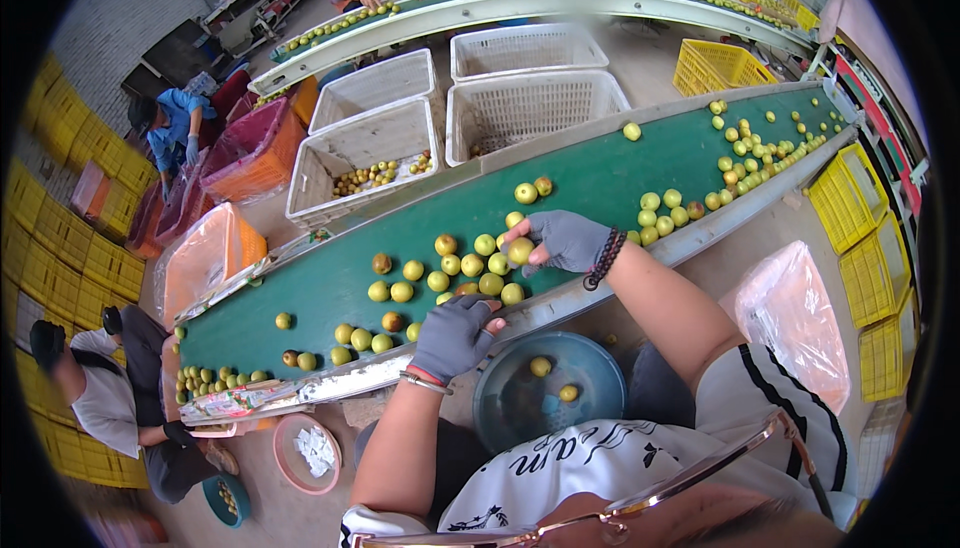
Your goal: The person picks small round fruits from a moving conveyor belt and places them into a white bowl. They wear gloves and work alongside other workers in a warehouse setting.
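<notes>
A green conveyor belt [330, 270] crosses in front of me, carrying scattered round jujubes [472, 265], yellow-green with some brown patches. My right hand [562, 242], in a grey fingerless glove, pinches one jujube [520, 251] between thumb and fingers above the belt. Several others lie close to those fingertips. My left hand [455, 334], gloved alike, rests over the belt's near metal rail [547, 315]. Its fingers curl toward the fruit, and whatever may be under them is hidden. Below the rail, a blue basin [551, 420] at my lap contains two jujubes.
Beyond the belt stand white plastic crates [365, 158], one with browner fruit inside. A second conveyor [525, 8] runs behind them, with people seated along it. At left, a person [112, 390] sits by the belt's end. A pink basin [307, 454] holds white packets.
</notes>
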A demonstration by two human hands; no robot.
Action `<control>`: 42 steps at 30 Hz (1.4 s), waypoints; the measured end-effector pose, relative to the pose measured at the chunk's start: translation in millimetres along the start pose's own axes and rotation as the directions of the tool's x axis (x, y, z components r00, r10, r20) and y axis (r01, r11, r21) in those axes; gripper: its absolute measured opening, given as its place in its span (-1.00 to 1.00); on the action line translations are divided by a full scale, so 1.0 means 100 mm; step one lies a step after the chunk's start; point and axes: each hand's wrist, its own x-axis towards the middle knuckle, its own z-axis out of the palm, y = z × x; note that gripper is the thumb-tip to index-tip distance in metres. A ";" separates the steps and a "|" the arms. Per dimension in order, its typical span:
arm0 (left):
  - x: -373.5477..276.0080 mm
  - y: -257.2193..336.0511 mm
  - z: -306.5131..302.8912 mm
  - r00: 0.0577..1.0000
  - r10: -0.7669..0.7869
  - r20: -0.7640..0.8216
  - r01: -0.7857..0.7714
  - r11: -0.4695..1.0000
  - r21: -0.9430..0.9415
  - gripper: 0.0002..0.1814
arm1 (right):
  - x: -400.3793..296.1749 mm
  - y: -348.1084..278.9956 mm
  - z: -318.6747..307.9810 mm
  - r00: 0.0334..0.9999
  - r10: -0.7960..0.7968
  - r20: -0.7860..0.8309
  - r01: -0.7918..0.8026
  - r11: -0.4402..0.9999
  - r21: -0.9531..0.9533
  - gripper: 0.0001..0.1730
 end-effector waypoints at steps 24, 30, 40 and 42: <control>0.20 0.16 0.18 1.000 -0.029 -0.011 0.030 0.992 0.127 -0.64 | -0.33 0.06 0.10 0.932 -0.320 -0.167 -0.037 0.376 -0.926 -0.91; 0.29 0.24 0.26 0.998 -0.068 0.004 0.066 0.985 0.158 -0.59 | -0.70 -0.42 -0.74 0.867 -0.460 -0.191 -0.003 0.379 -0.925 -0.80; 0.48 0.38 0.29 0.998 -0.060 0.016 0.059 0.995 0.081 -0.62 | -2.19 -0.78 -1.92 0.592 -0.165 -0.789 -0.791 0.072 -0.608 -0.82; 0.52 0.45 0.30 0.999 -0.033 0.030 0.031 0.998 0.054 -0.62 | -2.27 -0.84 -2.06 0.480 -0.173 -0.860 -0.874 -0.019 -0.485 -0.79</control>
